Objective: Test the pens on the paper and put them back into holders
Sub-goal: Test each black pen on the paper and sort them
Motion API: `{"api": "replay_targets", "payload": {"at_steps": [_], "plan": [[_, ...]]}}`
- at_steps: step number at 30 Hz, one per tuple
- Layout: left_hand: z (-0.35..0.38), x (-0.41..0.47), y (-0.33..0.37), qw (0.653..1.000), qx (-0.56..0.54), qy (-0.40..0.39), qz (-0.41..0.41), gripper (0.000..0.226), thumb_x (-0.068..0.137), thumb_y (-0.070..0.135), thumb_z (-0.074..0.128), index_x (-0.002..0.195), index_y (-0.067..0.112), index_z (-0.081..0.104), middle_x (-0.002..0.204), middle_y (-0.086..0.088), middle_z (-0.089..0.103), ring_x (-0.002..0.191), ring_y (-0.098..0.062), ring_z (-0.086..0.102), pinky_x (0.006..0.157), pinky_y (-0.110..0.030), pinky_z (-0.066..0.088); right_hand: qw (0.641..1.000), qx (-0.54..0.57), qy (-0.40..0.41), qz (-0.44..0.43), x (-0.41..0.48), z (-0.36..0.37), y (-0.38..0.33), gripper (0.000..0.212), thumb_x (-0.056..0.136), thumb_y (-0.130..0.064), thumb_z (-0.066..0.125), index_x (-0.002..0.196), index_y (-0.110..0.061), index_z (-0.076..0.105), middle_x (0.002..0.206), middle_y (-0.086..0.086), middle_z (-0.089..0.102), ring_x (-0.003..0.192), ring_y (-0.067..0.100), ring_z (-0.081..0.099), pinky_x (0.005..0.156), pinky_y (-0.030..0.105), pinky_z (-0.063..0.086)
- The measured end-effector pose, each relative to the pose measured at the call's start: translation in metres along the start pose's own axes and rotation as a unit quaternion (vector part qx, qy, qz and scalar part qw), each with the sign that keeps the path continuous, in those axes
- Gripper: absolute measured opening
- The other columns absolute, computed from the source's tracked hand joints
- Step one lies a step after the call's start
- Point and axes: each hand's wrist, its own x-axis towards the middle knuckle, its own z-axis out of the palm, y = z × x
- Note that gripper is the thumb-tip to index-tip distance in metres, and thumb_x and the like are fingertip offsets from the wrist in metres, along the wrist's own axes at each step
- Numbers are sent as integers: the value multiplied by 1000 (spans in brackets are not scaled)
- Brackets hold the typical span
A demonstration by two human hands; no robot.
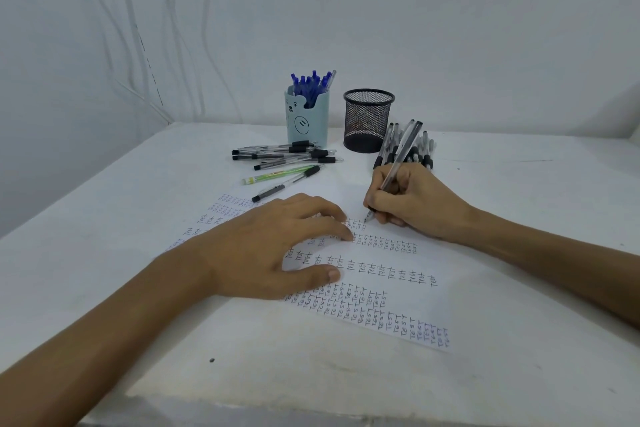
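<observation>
Two hands share the work: the left hand (277,246) lies flat with relaxed fingers, pinning the white sheet of paper (398,274) to the white counter (104,218), while the right hand (408,204) grips a clear black-tipped pen (398,163), tip on the paper. The black mesh holder (368,121) likely awaits it.

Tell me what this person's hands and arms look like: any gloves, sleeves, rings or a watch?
Nothing is worn on either one. The left hand and right hand are bare, with no gloves, rings or bandages. Both wrists are free of watches and bracelets, and the forearms are uncovered right to the frame's edge, so no sleeve shows. The one nail seen clearly, the left thumb's, looks short and unpainted.
</observation>
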Motion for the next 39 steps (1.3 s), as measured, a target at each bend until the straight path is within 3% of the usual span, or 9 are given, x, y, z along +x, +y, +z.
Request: {"api": "replay_targets", "payload": {"at_steps": [7,12,15,18,24,28,31,36,39], "plan": [[0,0,1,1000,-2,0,-1,50,102,63,51,144,36,55,150,16,48,139,-6,46,111,-35,43,999,9,23,29,2,1,-1,21,93,2,59,73,0,58,56,14,60,46,22,41,41,24,32],[-1,0,1,1000,-5,1,-2,49,103,64,50,144,38,55,150,19,47,139,-2,44,111,-37,44,981,163,58,87,4,-4,-3,28,100,-15,59,74,-10,68,73,15,59,58,18,49,49,20,38],[-2,0,1,1000,-4,-2,-2,49,103,63,50,144,38,54,150,19,46,140,-1,43,111,-37,43,986,154,40,53,3,-5,-1,17,101,-20,61,94,-8,71,78,17,60,60,18,51,48,23,36],[-3,-1,0,1000,2,-6,-2,51,102,65,51,145,39,53,151,20,44,140,0,42,113,-36,42,979,189,57,44,2,-5,-1,22,96,-7,65,115,-4,56,83,18,70,60,23,64,52,24,53],[-4,-4,-4,1000,15,6,-21,52,101,69,46,144,40,53,149,23,45,141,1,40,115,-38,40,951,278,86,100,5,-5,-9,30,107,-35,46,107,-6,52,82,25,71,64,31,72,60,23,60],[-4,-4,-5,1000,10,2,-25,52,101,69,47,144,40,52,149,25,44,142,2,39,116,-37,40,947,286,112,95,5,-7,-8,32,103,-37,53,102,-5,56,77,20,73,62,25,72,56,19,59],[-4,-4,-5,1000,4,2,-25,50,101,68,48,144,42,52,149,25,44,142,0,40,115,-38,41,958,229,137,102,8,-12,-11,33,102,-37,57,95,-5,60,75,20,71,51,19,65,46,19,52],[-5,-4,-4,1000,3,6,-26,53,100,69,46,144,41,53,150,24,45,141,2,40,115,-38,41,978,-55,176,95,33,-41,-13,43,98,-42,65,96,1,66,47,-4,62,39,11,49,43,21,40],[-4,-5,-4,1000,2,4,-26,53,100,69,46,145,40,54,150,24,45,141,2,40,115,-37,41,956,-202,184,105,58,-59,-6,52,95,-46,67,99,6,61,60,10,69,52,20,56,48,25,43]]}}
